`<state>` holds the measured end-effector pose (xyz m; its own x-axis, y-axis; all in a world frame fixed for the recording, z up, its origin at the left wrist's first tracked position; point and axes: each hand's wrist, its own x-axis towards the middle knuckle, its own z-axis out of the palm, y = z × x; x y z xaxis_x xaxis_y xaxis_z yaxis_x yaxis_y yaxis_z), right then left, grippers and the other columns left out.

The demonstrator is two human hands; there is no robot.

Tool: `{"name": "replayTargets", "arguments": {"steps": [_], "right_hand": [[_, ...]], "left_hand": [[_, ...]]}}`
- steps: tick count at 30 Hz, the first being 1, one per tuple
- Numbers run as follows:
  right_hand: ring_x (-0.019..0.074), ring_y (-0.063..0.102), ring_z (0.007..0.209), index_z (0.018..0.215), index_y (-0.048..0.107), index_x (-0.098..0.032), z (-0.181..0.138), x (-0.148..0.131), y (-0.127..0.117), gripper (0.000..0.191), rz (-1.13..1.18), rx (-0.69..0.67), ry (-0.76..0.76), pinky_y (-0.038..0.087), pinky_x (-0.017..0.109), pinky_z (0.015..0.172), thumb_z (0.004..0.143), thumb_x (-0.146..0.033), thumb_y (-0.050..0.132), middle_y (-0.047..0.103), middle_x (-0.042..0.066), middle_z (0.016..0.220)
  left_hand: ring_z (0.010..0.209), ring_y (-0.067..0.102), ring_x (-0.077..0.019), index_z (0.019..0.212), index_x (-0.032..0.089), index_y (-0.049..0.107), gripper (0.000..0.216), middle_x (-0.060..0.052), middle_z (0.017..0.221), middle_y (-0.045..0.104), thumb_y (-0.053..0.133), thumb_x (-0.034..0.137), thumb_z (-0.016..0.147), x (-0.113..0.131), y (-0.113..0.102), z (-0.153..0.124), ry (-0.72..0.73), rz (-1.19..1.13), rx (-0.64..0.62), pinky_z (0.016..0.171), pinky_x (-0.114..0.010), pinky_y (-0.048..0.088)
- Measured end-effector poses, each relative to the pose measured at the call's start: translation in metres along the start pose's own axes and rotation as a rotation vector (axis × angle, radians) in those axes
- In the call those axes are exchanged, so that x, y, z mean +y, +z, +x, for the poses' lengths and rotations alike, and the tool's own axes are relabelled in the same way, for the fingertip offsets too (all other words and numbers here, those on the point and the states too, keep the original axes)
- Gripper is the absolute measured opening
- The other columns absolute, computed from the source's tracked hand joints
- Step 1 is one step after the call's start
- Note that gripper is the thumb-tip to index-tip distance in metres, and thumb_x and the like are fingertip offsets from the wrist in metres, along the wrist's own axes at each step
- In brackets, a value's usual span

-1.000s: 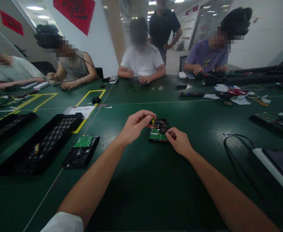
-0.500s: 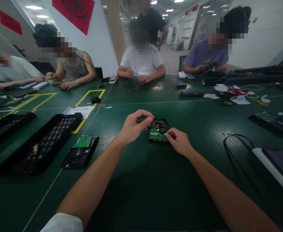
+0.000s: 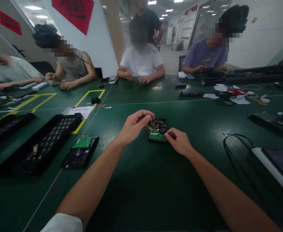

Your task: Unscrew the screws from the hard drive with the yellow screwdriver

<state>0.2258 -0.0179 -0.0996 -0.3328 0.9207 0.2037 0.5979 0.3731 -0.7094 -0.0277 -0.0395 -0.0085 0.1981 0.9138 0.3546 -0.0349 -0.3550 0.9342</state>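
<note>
Between 2 hands, the hard drive (image 3: 157, 135) lies with its long axis near to far, the left hand (image 3: 135, 126) pinching a small yellow object (image 3: 151, 121) by its left edge, the right hand (image 3: 179, 140), fingers bunched, at its right edge, any grip there indiscernible.

Green table (image 3: 146, 199): long black tray (image 3: 64, 138) on the left, printed sheet (image 3: 82, 112) at its far end, yellow tape (image 3: 79, 128) alongside. Right side: white device (image 3: 268, 167) with dark screen, black cable (image 3: 238, 135) looped nearby. Across: four people (image 3: 205, 53) at the table, a fifth person (image 3: 147, 24) standing behind. Column: red poster (image 3: 88, 19), dark lettering.
</note>
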Motion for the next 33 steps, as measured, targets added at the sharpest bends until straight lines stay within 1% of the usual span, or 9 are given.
{"name": "replayTargets", "arguments": {"steps": [5,8,11,14,18,22,27,30,33], "right_hand": [[0.0191,0.065,0.078,0.101,0.067,-0.022,-0.0005,0.0017,-0.0006,0.022,0.024,-0.003,0.023,0.049,0.033,0.070,0.100,-0.041,0.055,0.072,0.004,0.092],[0.0190,0.065,0.075,0.104,0.065,-0.023,-0.0007,0.0014,-0.0009,0.024,0.065,0.005,0.078,0.047,0.032,0.066,0.102,-0.041,0.050,0.072,0.004,0.089],[0.0189,0.065,0.075,0.103,0.065,-0.023,-0.0009,-0.0006,-0.0011,0.021,0.063,0.000,0.082,0.047,0.032,0.065,0.101,-0.039,0.052,0.072,0.003,0.088],[0.0183,0.065,0.075,0.102,0.066,-0.022,-0.0013,-0.0026,-0.0012,0.018,0.037,-0.019,0.056,0.048,0.032,0.065,0.098,-0.037,0.057,0.072,0.003,0.089],[0.0178,0.065,0.073,0.099,0.066,-0.023,-0.0017,-0.0031,-0.0011,0.016,0.015,-0.024,0.037,0.048,0.032,0.066,0.097,-0.036,0.058,0.072,0.002,0.086],[0.0179,0.065,0.073,0.100,0.066,-0.023,-0.0012,-0.0011,-0.0001,0.016,0.011,-0.020,0.026,0.048,0.032,0.066,0.097,-0.036,0.058,0.072,0.002,0.085],[0.0181,0.064,0.073,0.099,0.066,-0.023,0.0000,0.0021,0.0019,0.014,-0.008,-0.007,0.012,0.048,0.033,0.067,0.096,-0.035,0.059,0.071,0.001,0.083],[0.0186,0.065,0.075,0.100,0.067,-0.023,0.0001,0.0028,0.0020,0.015,-0.010,-0.016,0.003,0.048,0.033,0.068,0.097,-0.036,0.058,0.071,0.002,0.085],[0.0185,0.064,0.075,0.100,0.067,-0.024,0.0001,0.0028,0.0016,0.016,-0.011,-0.014,-0.001,0.048,0.033,0.068,0.098,-0.036,0.057,0.071,0.002,0.085]], "left_hand": [[0.086,0.062,-0.0146,0.107,0.019,0.076,0.025,-0.007,0.108,0.068,0.068,0.040,0.096,0.0023,-0.0032,0.0001,0.039,0.147,0.060,0.066,-0.024,0.058],[0.084,0.062,-0.0141,0.108,0.020,0.076,0.025,-0.006,0.106,0.069,0.066,0.040,0.097,0.0035,-0.0037,-0.0004,0.025,0.164,0.061,0.067,-0.024,0.057],[0.084,0.063,-0.0140,0.109,0.020,0.076,0.025,-0.007,0.108,0.070,0.065,0.040,0.098,0.0047,-0.0030,-0.0008,0.018,0.160,0.033,0.067,-0.025,0.058],[0.085,0.063,-0.0150,0.113,0.020,0.076,0.027,-0.008,0.112,0.070,0.062,0.039,0.100,0.0042,-0.0030,-0.0005,0.012,0.133,0.000,0.067,-0.025,0.059],[0.098,0.065,-0.0186,0.117,0.020,0.076,0.029,-0.009,0.112,0.070,0.059,0.038,0.101,0.0013,-0.0033,0.0001,0.002,0.035,-0.029,0.074,-0.028,0.062],[0.102,0.066,-0.0197,0.116,0.019,0.076,0.030,-0.010,0.114,0.071,0.063,0.039,0.099,0.0016,-0.0014,0.0000,-0.013,0.011,-0.015,0.077,-0.030,0.063],[0.084,0.065,-0.0145,0.112,0.018,0.077,0.029,-0.009,0.109,0.071,0.074,0.039,0.092,0.0042,-0.0008,-0.0001,-0.010,0.072,0.048,0.070,-0.027,0.060],[0.081,0.063,-0.0130,0.103,0.019,0.079,0.023,-0.007,0.107,0.067,0.078,0.037,0.089,0.0047,-0.0028,-0.0002,0.046,0.117,0.078,0.063,-0.023,0.057],[0.079,0.062,-0.0127,0.101,0.020,0.080,0.022,-0.008,0.105,0.067,0.077,0.038,0.090,0.0057,-0.0038,-0.0010,0.051,0.150,0.054,0.057,-0.022,0.055]]}}
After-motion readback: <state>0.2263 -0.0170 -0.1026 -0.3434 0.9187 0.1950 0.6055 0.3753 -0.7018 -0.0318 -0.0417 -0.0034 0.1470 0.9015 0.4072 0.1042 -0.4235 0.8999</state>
